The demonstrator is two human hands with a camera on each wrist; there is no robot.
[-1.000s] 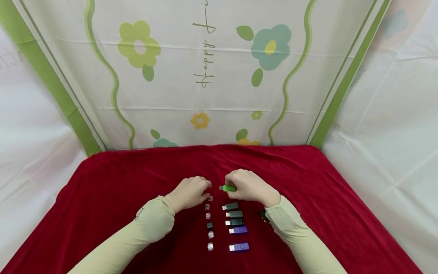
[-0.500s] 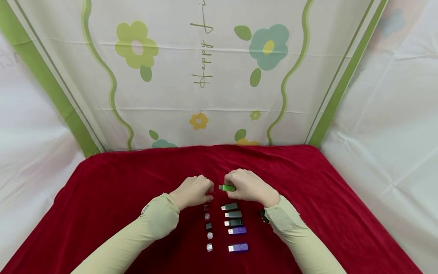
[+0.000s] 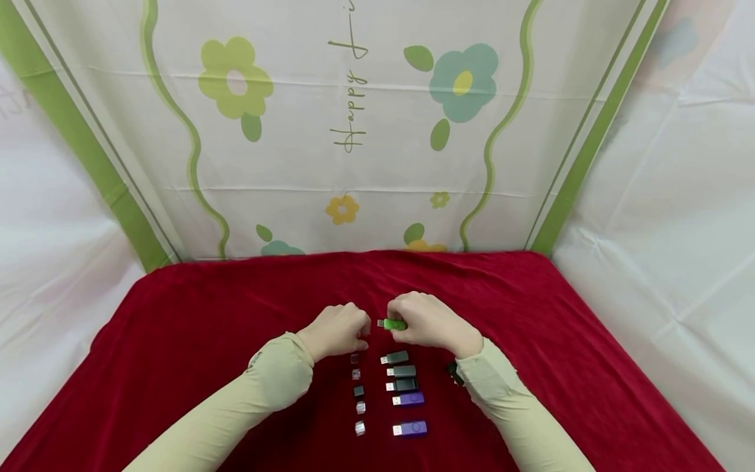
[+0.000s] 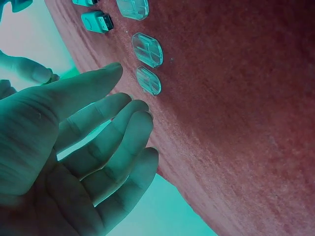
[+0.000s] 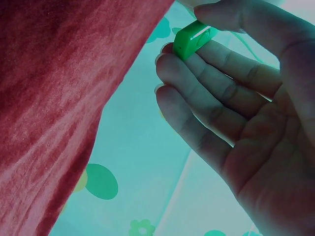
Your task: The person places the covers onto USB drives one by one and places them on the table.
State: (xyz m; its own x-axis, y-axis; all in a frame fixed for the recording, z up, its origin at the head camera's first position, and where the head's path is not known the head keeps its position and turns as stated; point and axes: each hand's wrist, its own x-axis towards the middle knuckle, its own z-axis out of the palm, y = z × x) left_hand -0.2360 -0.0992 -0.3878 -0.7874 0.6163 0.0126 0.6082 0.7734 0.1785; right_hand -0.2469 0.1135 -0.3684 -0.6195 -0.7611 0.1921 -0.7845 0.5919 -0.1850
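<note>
My right hand (image 3: 433, 321) pinches a green USB stick (image 3: 392, 324) between thumb and fingers, its metal plug facing left. In the right wrist view the green body of the USB stick (image 5: 194, 39) shows at the fingertips. My left hand (image 3: 337, 330) is just left of the plug, fingers loosely bent. In the left wrist view there is a gap between its thumb (image 4: 106, 78) and fingers, and nothing shows between them. A clear cap (image 4: 148, 80) lies on the cloth beside those fingertips; further clear caps (image 4: 147, 49) lie beyond it.
On the red cloth (image 3: 236, 295), a column of caps (image 3: 360, 407), one of them black (image 3: 358, 391), runs toward me. Right of it lie several USB sticks, grey (image 3: 401, 372), black (image 3: 404, 385) and purple (image 3: 409, 428). A dark object (image 3: 454, 372) is partly behind the right sleeve.
My left hand has shifted slightly right, toward the green USB stick, and now covers the farthest clear cap in the head view. The right hand stays nearly still.
</note>
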